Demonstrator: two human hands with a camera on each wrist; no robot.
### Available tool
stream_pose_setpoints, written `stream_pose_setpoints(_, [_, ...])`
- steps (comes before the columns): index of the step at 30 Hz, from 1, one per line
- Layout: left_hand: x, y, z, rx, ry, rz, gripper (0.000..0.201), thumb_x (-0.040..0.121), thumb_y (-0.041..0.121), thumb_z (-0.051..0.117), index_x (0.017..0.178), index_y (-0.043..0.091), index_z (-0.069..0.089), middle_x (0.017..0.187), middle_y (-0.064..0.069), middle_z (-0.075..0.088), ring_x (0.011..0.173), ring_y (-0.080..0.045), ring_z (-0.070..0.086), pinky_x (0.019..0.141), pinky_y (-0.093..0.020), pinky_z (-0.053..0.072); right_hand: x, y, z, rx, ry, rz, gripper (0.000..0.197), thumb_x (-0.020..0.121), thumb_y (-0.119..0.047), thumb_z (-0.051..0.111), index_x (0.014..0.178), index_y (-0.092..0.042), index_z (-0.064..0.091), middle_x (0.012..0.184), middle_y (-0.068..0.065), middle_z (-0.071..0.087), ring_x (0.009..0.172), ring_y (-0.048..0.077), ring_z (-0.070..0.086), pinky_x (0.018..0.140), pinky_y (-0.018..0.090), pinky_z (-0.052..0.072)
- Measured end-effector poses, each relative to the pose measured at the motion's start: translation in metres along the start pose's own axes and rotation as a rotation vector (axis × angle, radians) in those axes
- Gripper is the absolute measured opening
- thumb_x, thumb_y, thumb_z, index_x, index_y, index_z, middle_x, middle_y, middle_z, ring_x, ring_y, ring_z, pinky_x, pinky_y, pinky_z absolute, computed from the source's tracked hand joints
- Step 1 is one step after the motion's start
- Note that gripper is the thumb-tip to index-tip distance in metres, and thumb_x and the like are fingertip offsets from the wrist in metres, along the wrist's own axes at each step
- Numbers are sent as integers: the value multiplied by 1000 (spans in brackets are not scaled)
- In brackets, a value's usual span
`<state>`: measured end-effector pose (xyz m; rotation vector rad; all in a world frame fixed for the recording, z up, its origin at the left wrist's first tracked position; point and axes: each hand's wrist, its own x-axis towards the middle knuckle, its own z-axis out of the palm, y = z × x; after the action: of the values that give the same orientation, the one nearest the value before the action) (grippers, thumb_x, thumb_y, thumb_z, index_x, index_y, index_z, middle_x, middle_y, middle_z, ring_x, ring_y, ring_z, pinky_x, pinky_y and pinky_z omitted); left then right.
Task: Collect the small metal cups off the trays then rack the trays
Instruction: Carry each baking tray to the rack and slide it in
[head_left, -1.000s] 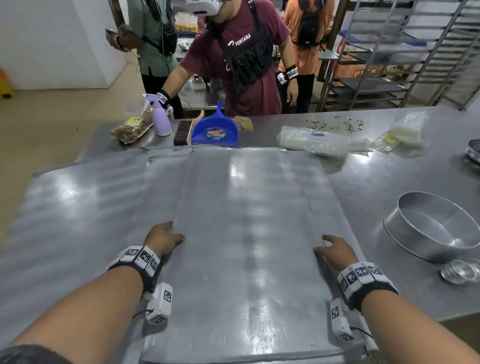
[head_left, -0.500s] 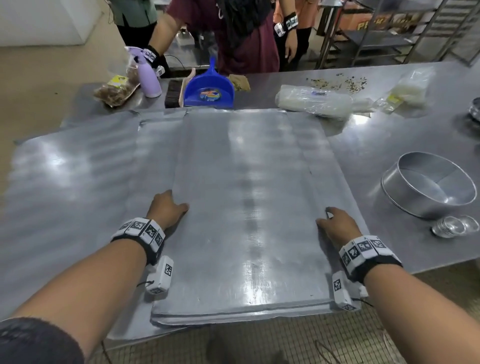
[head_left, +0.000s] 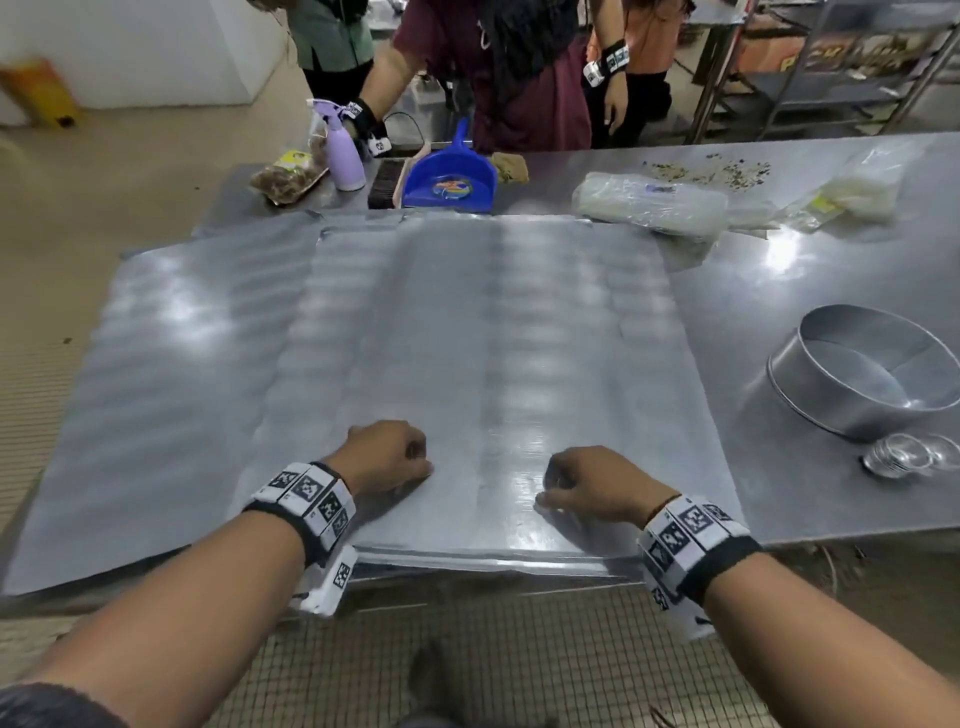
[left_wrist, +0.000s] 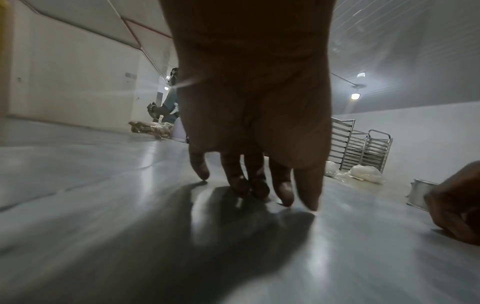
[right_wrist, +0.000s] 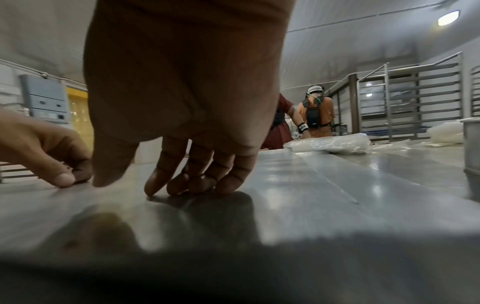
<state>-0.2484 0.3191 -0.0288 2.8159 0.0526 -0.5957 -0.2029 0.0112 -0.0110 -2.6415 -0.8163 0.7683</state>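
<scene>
A stack of flat metal trays (head_left: 519, 338) lies on the steel table, the top tray's front edge jutting past the table edge. My left hand (head_left: 387, 457) and right hand (head_left: 582, 480) rest side by side on the top tray near that edge. In the left wrist view the left hand (left_wrist: 254, 191) touches the tray (left_wrist: 130, 226) with bent fingertips. The right hand (right_wrist: 182, 183) does the same in the right wrist view. Neither holds anything. A nested stack of small metal cups (head_left: 901, 454) sits on the table at the right.
A round metal pan (head_left: 872, 374) stands behind the cups. A blue dustpan (head_left: 449, 182), a purple spray bottle (head_left: 345, 156) and plastic bags (head_left: 649, 202) line the far side, where other people stand. Tray racks (head_left: 831, 62) are at the back right.
Both hands left the top tray's left and right side edges and came inward onto its top near the front. The view has pulled back, showing floor below.
</scene>
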Motion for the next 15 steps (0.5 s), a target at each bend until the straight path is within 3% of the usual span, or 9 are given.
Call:
stream_pose_setpoints(2, [-23, 10, 8, -50, -28, 43, 49, 79, 76, 59, 82, 28, 66, 87, 13, 62, 86, -12, 59, 81, -35, 42, -12, -2, 6, 17, -10, -41, 37, 81, -61, 69, 94, -27, 69, 93, -10, 66, 83, 7, 59, 74, 25, 48])
stream_pose_setpoints(4, [-47, 19, 17, -122, -41, 72, 68, 58, 94, 57, 79, 30, 67, 88, 14, 61, 84, -8, 59, 80, -35, 45, -23, -3, 12, 27, -15, -79, 46, 70, -68, 74, 95, -30, 69, 93, -12, 62, 84, 5, 58, 75, 26, 49])
stream_pose_setpoints(6, [-66, 25, 25, -178, -52, 77, 74, 43, 97, 60, 83, 35, 66, 90, 15, 58, 86, -7, 57, 82, -34, 49, -32, -3, 19, -6, -4, -124, 52, 63, -70, 77, 98, -33, 67, 96, -13, 60, 88, 5, 55, 76, 26, 49])
stream_pose_setpoints(8, [-80, 29, 33, -184, -65, 103, 71, 41, 90, 70, 88, 38, 64, 92, 13, 57, 87, -9, 57, 81, -34, 51, -38, -3, 26, -48, 13, -177, 52, 61, -67, 79, 99, -34, 65, 98, -14, 58, 91, 6, 52, 74, 25, 45])
stream_pose_setpoints(11, [-94, 29, 49, -191, 25, 115, 39, 63, 64, 78, 90, 40, 64, 91, 14, 59, 88, -7, 55, 81, -35, 51, -42, -2, 38, -57, 38, -260, 44, 65, -62, 79, 97, -34, 66, 94, -16, 57, 89, 7, 51, 71, 24, 39])
stream_pose_setpoints(15, [-106, 31, 66, -261, 162, 66, 21, 74, 46, 84, 84, 41, 66, 87, 12, 61, 83, -7, 58, 79, -33, 51, -47, 2, 50, 38, 65, -251, 30, 72, -53, 78, 92, -33, 69, 89, -14, 60, 86, 4, 53, 74, 25, 45])
